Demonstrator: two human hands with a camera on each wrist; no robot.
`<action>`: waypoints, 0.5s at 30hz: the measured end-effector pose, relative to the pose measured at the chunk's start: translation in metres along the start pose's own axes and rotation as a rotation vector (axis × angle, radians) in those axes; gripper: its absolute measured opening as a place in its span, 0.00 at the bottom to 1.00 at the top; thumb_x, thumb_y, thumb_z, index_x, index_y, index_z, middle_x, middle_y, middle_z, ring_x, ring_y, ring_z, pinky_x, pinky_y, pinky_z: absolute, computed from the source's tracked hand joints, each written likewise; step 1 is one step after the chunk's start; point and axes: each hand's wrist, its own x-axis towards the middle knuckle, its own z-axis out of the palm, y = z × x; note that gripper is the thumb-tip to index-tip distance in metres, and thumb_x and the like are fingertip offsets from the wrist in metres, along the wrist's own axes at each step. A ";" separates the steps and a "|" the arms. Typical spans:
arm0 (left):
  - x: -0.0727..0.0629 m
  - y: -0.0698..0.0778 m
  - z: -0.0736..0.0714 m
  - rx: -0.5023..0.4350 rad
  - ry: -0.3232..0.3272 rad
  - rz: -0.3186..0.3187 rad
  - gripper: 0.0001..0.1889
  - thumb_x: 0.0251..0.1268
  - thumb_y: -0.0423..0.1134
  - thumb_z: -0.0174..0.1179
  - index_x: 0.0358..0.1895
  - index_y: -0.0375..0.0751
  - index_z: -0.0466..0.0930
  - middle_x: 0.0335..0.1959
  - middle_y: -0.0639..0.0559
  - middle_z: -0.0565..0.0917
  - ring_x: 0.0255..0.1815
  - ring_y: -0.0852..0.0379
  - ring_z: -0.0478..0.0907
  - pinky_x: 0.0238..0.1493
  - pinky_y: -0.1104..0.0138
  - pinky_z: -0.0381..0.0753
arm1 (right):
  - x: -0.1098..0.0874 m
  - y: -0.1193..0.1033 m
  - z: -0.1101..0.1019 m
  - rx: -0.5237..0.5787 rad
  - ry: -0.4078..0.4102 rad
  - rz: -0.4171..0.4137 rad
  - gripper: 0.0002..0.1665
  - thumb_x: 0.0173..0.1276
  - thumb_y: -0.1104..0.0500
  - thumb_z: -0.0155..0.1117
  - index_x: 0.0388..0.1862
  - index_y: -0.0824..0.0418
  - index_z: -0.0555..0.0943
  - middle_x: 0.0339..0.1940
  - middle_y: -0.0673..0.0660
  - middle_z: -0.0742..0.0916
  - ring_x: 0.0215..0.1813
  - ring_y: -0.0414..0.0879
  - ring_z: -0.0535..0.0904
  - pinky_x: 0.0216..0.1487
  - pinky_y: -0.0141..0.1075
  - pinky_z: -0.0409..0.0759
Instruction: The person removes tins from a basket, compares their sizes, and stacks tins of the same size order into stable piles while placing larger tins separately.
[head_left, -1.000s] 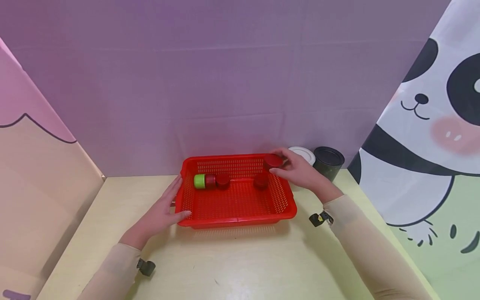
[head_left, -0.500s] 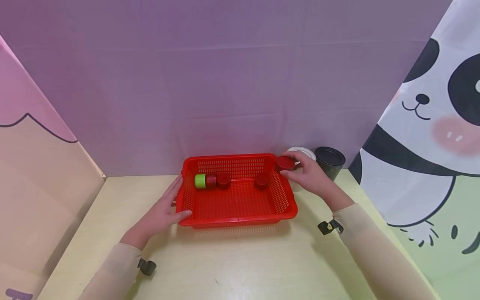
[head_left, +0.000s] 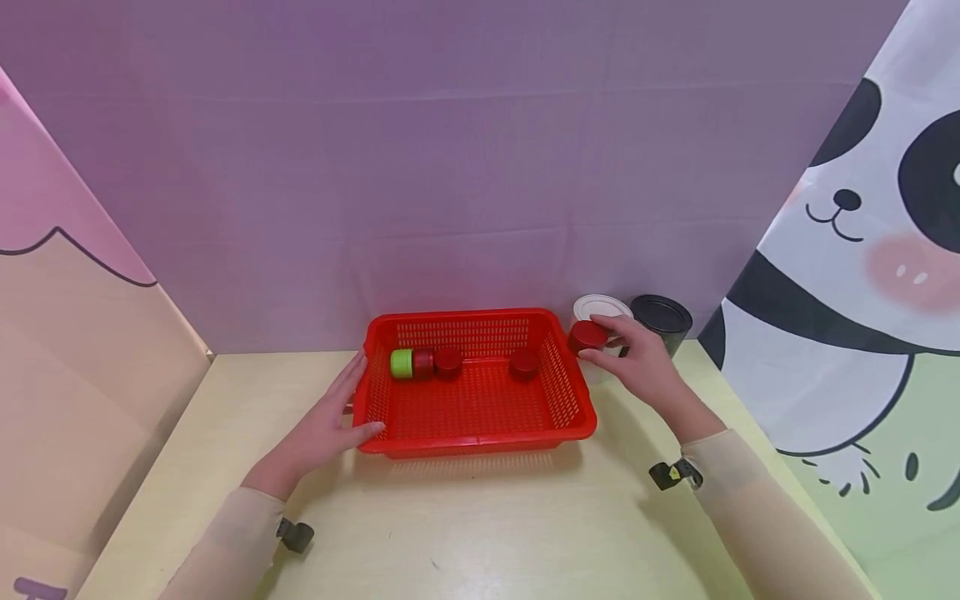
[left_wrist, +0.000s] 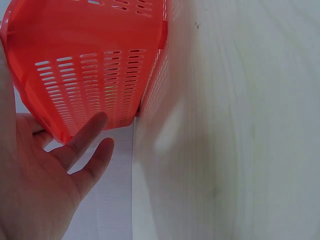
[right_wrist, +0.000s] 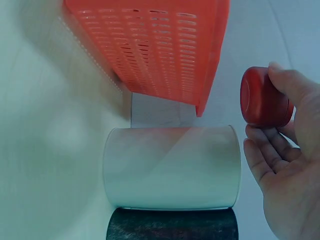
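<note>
My right hand pinches a small round dark-red jar between thumb and fingers, just past the right rim of the red plastic basket. In the right wrist view the red jar is above the level of the white canister. My left hand rests at the basket's left end, thumb over the rim near the front corner. Its fingers lie straight along the outside. Inside the basket are a green-and-red jar on its side, a red jar beside it and another red jar farther right.
Behind my right hand the white canister stands upright by the basket's back right corner. A black-lidded canister touches it on the right. The pale wooden table meets a purple backdrop behind the basket.
My right hand has moved right and slightly toward me, carrying the red jar from over the basket's back right corner to outside its right rim. My left hand and the basket stay put.
</note>
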 end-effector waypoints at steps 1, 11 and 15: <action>0.000 0.000 0.000 0.000 -0.001 -0.002 0.60 0.72 0.45 0.76 0.94 0.50 0.39 0.94 0.52 0.41 0.85 0.37 0.61 0.67 0.44 0.86 | -0.002 0.001 0.000 0.003 0.007 0.010 0.37 0.72 0.58 0.82 0.77 0.61 0.81 0.60 0.61 0.88 0.57 0.61 0.86 0.48 0.19 0.81; 0.000 0.000 0.000 0.000 -0.002 -0.007 0.60 0.72 0.46 0.76 0.94 0.52 0.39 0.94 0.54 0.40 0.87 0.38 0.59 0.69 0.42 0.84 | -0.016 0.010 -0.003 0.011 0.040 0.064 0.37 0.73 0.56 0.81 0.78 0.60 0.80 0.62 0.63 0.87 0.60 0.65 0.88 0.49 0.17 0.80; 0.000 0.000 0.000 0.002 -0.002 -0.018 0.60 0.71 0.46 0.76 0.94 0.53 0.39 0.94 0.54 0.40 0.87 0.38 0.59 0.68 0.43 0.84 | -0.021 0.013 -0.003 0.036 0.053 0.082 0.36 0.74 0.58 0.81 0.77 0.63 0.79 0.62 0.65 0.86 0.61 0.67 0.88 0.51 0.16 0.79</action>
